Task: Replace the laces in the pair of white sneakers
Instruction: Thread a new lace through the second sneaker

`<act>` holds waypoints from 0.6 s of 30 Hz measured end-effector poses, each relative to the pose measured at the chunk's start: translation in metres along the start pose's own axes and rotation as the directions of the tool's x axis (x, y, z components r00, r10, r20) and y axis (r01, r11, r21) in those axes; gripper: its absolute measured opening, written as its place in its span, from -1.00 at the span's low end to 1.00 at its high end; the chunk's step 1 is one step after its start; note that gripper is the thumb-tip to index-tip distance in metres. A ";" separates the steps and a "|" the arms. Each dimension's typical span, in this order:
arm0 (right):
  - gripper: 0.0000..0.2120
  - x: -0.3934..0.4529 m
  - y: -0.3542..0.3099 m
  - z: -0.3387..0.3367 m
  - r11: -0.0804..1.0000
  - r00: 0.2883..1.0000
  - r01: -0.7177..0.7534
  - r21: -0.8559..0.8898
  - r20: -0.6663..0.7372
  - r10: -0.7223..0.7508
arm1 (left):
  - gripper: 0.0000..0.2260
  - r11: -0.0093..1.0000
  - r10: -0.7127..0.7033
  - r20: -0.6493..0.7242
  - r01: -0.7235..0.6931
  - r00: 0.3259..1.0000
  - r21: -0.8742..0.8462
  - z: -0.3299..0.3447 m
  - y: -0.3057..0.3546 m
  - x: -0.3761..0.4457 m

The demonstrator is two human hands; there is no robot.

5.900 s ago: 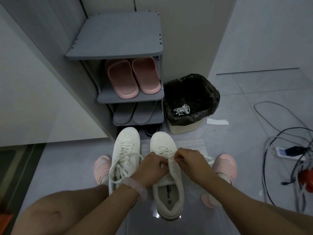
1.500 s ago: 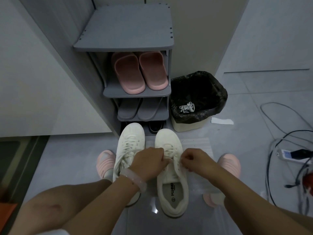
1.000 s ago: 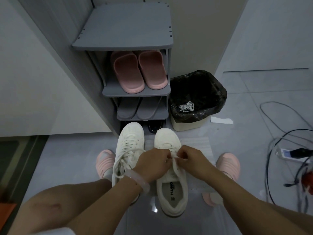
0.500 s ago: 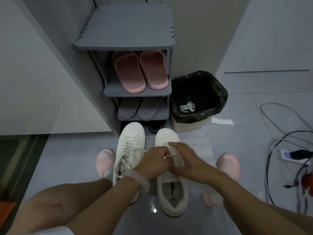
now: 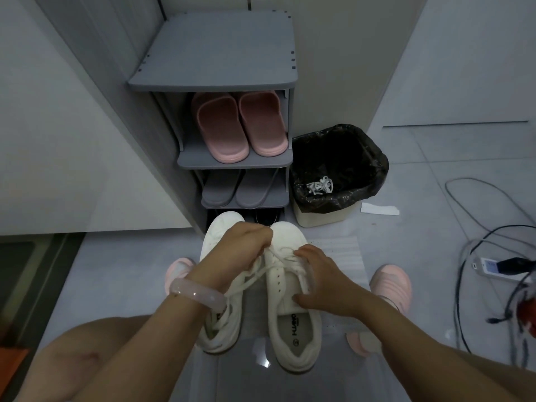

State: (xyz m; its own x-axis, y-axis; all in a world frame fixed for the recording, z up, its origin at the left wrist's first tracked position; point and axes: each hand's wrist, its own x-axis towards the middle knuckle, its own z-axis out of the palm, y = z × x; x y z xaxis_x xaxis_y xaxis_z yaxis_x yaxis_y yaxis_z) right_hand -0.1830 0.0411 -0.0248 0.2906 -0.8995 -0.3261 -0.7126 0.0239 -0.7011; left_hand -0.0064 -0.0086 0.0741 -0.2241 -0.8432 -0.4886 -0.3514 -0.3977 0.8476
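A: What are the hands doing?
B: The left hand (image 5: 242, 246) is a closed fist pinching the white lace (image 5: 262, 272), drawn taut up towards the toe; the right hand (image 5: 320, 278) grips the side of the right white leather sneaker (image 5: 293, 314), fingers curled over its eyelets, thumb on the tongue

A: And the other shoe?
B: The left white sneaker (image 5: 222, 323) stands just beside it on the floor, laced

A: Any containers?
B: A cream bin with a black liner (image 5: 342, 169) holds a bundle of old white laces (image 5: 319, 185); the grey shoe rack (image 5: 232, 163) holds pink slippers (image 5: 240, 126)

A: Changed since half a second ago?
B: The left hand moved forward, pulling the lace; the right dropped back to steady the shoe
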 end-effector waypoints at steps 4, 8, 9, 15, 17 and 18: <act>-0.19 0.001 -0.002 -0.001 1.000 1.000 -0.006 0.014 0.014 0.005 | -0.80 0.994 0.035 0.149 -0.020 0.988 -0.103 0.004 0.009 -0.012; -0.40 -0.001 -0.011 -0.005 0.995 0.999 -0.042 0.092 0.004 0.042 | -0.77 0.970 0.129 0.070 -0.140 0.989 0.196 0.006 0.002 -0.002; -0.51 -0.001 -0.014 -0.007 0.994 0.998 -0.025 0.111 -0.051 0.031 | -0.79 0.950 0.184 0.047 -0.190 0.982 0.247 0.007 0.002 0.000; -0.81 -0.005 -0.029 -0.014 0.882 0.956 -0.052 0.468 -0.231 0.179 | -0.54 0.697 0.555 0.302 -0.631 0.775 0.340 0.011 0.008 0.000; -0.75 -0.002 -0.026 -0.026 0.666 0.851 -0.051 0.744 -0.317 0.419 | -0.57 0.668 0.629 0.230 -0.667 0.743 0.329 0.007 0.007 0.001; -0.75 -0.001 -0.025 -0.035 0.552 0.790 -0.015 0.834 -0.328 0.517 | -0.62 0.691 0.638 0.168 -0.655 0.751 0.306 0.005 0.006 0.002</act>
State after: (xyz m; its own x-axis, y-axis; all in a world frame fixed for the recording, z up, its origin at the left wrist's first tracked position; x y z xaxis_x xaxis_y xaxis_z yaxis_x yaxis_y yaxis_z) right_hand -0.1881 0.0262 0.0150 -0.3484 -0.8420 -0.4119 0.1348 0.3899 -0.9109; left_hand -0.0136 -0.0110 0.0768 -0.5454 -0.8266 0.1390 -0.3740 0.3884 0.8422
